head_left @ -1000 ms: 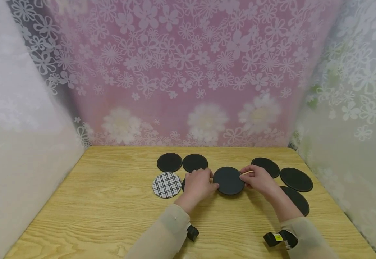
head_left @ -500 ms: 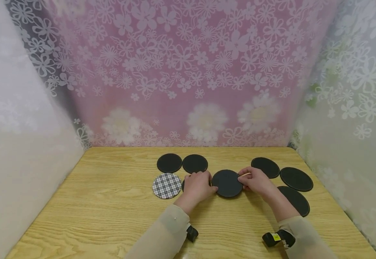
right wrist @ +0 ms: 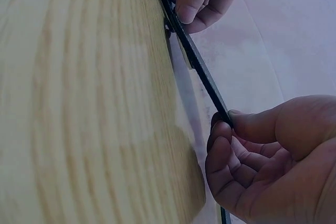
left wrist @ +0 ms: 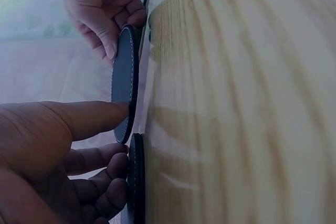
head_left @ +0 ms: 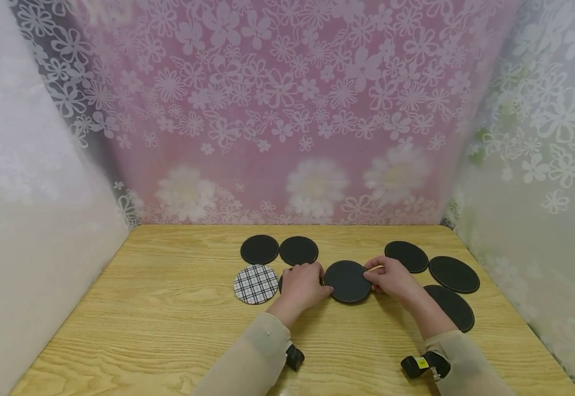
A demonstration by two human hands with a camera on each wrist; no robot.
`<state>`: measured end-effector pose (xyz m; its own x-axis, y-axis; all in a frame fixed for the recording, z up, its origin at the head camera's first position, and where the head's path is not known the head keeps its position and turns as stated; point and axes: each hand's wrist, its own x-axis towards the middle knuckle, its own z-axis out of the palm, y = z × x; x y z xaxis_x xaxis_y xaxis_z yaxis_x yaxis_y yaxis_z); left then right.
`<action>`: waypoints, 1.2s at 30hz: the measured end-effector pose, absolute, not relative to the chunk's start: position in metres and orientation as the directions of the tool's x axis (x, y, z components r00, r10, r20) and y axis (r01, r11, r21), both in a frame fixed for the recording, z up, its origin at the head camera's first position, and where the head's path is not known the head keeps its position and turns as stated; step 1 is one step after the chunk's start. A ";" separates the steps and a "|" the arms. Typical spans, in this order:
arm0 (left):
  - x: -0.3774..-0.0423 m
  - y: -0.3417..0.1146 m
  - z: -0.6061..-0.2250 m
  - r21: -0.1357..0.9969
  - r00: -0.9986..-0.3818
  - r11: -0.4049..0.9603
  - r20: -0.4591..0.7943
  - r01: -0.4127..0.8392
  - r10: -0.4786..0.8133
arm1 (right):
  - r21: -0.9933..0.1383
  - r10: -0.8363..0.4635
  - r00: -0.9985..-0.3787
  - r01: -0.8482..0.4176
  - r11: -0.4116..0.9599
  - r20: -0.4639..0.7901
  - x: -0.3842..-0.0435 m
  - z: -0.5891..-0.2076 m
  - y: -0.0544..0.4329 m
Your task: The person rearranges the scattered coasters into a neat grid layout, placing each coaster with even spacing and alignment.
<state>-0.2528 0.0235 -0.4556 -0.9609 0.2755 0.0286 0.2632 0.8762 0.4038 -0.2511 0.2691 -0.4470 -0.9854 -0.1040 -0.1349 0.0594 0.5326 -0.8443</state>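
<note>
Between the two hands is a round black coaster (head_left: 348,281) with stitching round its rim. My left hand (head_left: 301,287) has its thumb on the left edge of the coaster's face, with the fingers curled at that side. Another black coaster (left wrist: 137,182), thick-looking as if doubled, lies beside those fingers and is mostly hidden by the hand in the head view. On the opposite edge, my right hand (head_left: 391,279) pinches the coaster between thumb and fingers. The right wrist view shows this coaster edge-on, its right-hand side raised off the table and sloping down toward the left hand.
A plaid coaster (head_left: 255,284) lies left of the left hand, with two black coasters (head_left: 259,249) behind. Three more black coasters (head_left: 453,274) lie at the right, one partly behind the right forearm. The wooden table (head_left: 169,330) meets a flowered curtain (head_left: 287,110) at the back.
The held coaster has come down slightly and a little to the left, with the right hand following. A pale strip by the right fingers is out of sight. The left hand has hardly moved.
</note>
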 end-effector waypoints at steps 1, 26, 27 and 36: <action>-0.253 0.023 -0.456 0.405 -0.961 0.875 0.031 0.265 0.276 | -0.845 -0.104 -0.985 0.060 0.532 -0.135 -0.251 -0.447 0.269; -0.254 0.025 -0.456 0.369 -0.960 0.889 0.037 0.271 0.277 | -0.735 -0.117 -0.990 -0.025 0.678 -0.075 -0.256 -0.450 0.264; -0.254 0.025 -0.456 0.369 -0.960 0.889 0.038 0.272 0.278 | -0.727 -0.117 -0.990 -0.027 0.686 -0.074 -0.256 -0.450 0.264; -0.254 0.025 -0.457 0.359 -0.958 0.890 0.051 0.282 0.283 | -0.648 -0.112 -0.990 -0.029 0.761 -0.088 -0.259 -0.450 0.263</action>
